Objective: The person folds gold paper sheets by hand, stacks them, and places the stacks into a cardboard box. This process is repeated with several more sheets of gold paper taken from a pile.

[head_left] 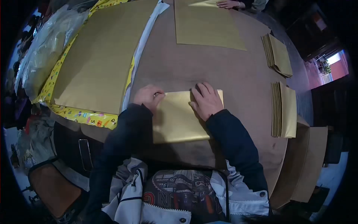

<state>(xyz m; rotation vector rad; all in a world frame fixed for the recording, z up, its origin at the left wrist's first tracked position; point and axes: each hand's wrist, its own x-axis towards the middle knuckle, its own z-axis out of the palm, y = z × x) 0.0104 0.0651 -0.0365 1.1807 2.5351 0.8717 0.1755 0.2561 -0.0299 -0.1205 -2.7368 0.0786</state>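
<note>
A folded sheet of gold paper (181,121) lies on the table in front of me, its long side running left to right. At its upper left corner is my left hand (150,98), fingers curled and closed on the paper's edge. My right hand (207,100) rests on the upper right part of the paper, palm down, with its fingers spread apart. My right fingertips reach close to the far edge.
To the left lies a large stack of gold-brown sheets (100,56) in yellow printed wrapping (84,118). Folded bundles (283,110) sit at the table's right edge, above a cardboard box (309,160). Across the table, another person's hand (228,4) touches a large sheet (205,28).
</note>
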